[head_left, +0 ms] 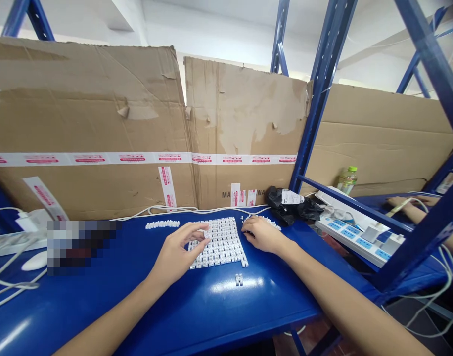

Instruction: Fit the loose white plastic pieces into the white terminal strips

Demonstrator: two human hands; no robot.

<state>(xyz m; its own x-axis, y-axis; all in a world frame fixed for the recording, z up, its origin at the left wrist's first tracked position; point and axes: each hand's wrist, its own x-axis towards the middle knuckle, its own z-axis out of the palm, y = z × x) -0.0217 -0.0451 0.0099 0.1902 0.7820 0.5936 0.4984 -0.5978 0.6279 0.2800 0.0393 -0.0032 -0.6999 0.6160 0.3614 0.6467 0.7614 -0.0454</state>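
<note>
On the blue table lies a flat grid of small white pieces [222,242], which look like plastic wire connectors, set close together in rows. Over the grid's left side is my left hand [182,247], its thumb and fingers apart and nothing visible between them. My right hand [263,233] rests by the grid's upper right edge with its fingers curled downward; its fingertips are partly hidden, so what they hold cannot be made out. Loose white pieces [274,223] show behind that hand. Two similar pieces [239,280] lie in front of the grid.
A short row of white pieces [162,224] lies at the back left. Cardboard sheets [245,109] stand behind the table [167,316]. A black plastic bag [293,207], a power strip [354,240] and a blue rack post [315,99] are at right. Another person's hand [400,201] shows far right.
</note>
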